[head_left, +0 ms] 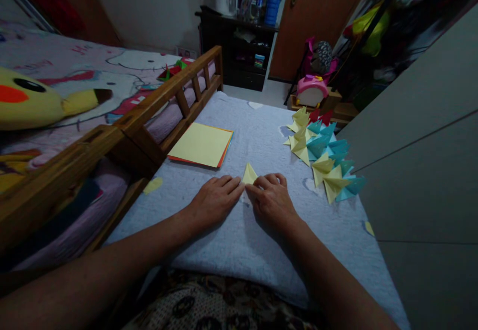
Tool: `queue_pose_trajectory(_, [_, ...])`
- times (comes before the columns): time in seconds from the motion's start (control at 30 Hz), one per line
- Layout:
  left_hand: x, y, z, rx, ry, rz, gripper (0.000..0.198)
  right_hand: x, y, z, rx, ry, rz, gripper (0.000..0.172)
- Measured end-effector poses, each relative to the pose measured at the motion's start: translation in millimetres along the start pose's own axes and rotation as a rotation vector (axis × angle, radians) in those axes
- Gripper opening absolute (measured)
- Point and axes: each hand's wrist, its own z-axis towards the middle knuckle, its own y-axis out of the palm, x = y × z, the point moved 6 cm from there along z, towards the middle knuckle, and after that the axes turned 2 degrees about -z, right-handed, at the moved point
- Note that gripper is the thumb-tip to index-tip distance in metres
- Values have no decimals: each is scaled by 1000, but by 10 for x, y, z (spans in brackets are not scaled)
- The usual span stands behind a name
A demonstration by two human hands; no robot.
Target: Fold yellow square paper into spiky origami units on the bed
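The left hand presses flat-fingered and the right hand pinches a pale-yellow folded paper, triangular tip raised.

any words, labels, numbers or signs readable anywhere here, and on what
No text can be read in this view.
Pink marks on the bedsheet: possibly lettering, too blurred to read.
Items on the dark shelf: any labels are too small and dark to read.
Yellow paper touched by the left hand and right hand, paper stack, folded pieces: plain, no print.
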Motion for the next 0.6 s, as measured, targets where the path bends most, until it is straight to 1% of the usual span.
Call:
queue_pose_trajectory(0.1, [-4, 12, 15, 0, 35, 10, 37, 16, 0, 1, -9, 5, -3, 19])
queue_pose_trajectory(0.23, [-2, -13, 79, 24, 80, -56, 34, 24, -5, 3, -15, 4, 2, 16])
queue_pose_trajectory(0.43, [-45, -44, 229, 72, 97, -172, 31, 42, -22, -39, 0, 1, 47, 21])
queue_pose_trajectory(0.53, [-82, -10, 269, 94, 113, -183, 32, 41, -14, -52, -9, -10, 37, 28])
queue_pose_trajectory(0.6, [-114, 29, 290, 88, 113, -159, 36, 34, -7, -52, -9, -19, 22, 29])
